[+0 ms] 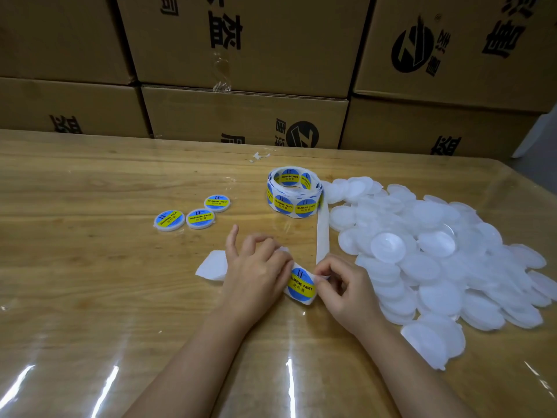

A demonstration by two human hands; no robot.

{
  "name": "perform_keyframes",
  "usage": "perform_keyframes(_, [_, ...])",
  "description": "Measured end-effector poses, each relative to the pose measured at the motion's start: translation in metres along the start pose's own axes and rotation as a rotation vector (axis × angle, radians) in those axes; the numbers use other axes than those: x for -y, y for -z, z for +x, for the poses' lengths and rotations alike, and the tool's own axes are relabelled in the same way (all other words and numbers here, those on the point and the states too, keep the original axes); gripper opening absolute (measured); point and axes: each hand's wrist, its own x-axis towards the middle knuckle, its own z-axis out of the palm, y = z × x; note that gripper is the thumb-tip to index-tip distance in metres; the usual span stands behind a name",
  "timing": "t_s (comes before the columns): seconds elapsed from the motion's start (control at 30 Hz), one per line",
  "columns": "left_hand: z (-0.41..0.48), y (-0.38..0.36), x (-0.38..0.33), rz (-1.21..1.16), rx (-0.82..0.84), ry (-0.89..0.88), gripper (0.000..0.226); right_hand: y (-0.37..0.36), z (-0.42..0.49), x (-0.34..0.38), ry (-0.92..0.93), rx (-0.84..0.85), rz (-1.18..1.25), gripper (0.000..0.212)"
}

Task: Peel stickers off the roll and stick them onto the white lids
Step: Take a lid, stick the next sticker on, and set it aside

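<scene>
A roll of round blue-and-yellow stickers (pixel 294 191) lies on the wooden table, and its white backing strip (pixel 322 233) runs down to my hands. My left hand (pixel 256 267) grips the strip beside one sticker (pixel 301 283). My right hand (pixel 343 285) pinches that sticker's right edge between thumb and fingertip. The used backing end (pixel 212 265) pokes out to the left of my left hand. A big heap of white lids (pixel 437 254) lies to the right. Three lids with stickers on them (pixel 191 217) sit at the left.
Stacked cardboard boxes (pixel 241 116) wall off the table's far edge. A clear glossy film covers the table (pixel 90 297). A small scrap of white paper (pixel 259 156) lies behind the roll.
</scene>
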Motion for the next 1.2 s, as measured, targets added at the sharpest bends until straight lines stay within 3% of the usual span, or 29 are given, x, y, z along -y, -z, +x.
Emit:
perform_keyframes(0.2, [-0.002,-0.002,-0.001,-0.045,0.022,0.008,0.024,0.0,-0.003,0.001,-0.001,0.047,0.022,0.021])
perform_keyframes(0.43, [-0.002,0.002,0.003,-0.152,-0.057,0.153,0.025,-0.004,0.0,0.004,0.042,-0.055,-0.117,0.004])
perform_keyframes(0.57, [-0.003,0.002,0.003,-0.125,-0.068,0.204,0.023,-0.005,0.001,0.002,0.056,-0.075,-0.195,0.013])
perform_keyframes(0.93, [-0.003,0.002,0.0,-0.212,-0.057,0.066,0.022,-0.005,-0.005,0.004,0.106,-0.1,-0.152,0.027])
perform_keyframes(1.2, [-0.002,0.0,0.0,-0.175,-0.074,0.038,0.029,-0.002,-0.007,0.01,0.172,0.007,-0.025,0.029])
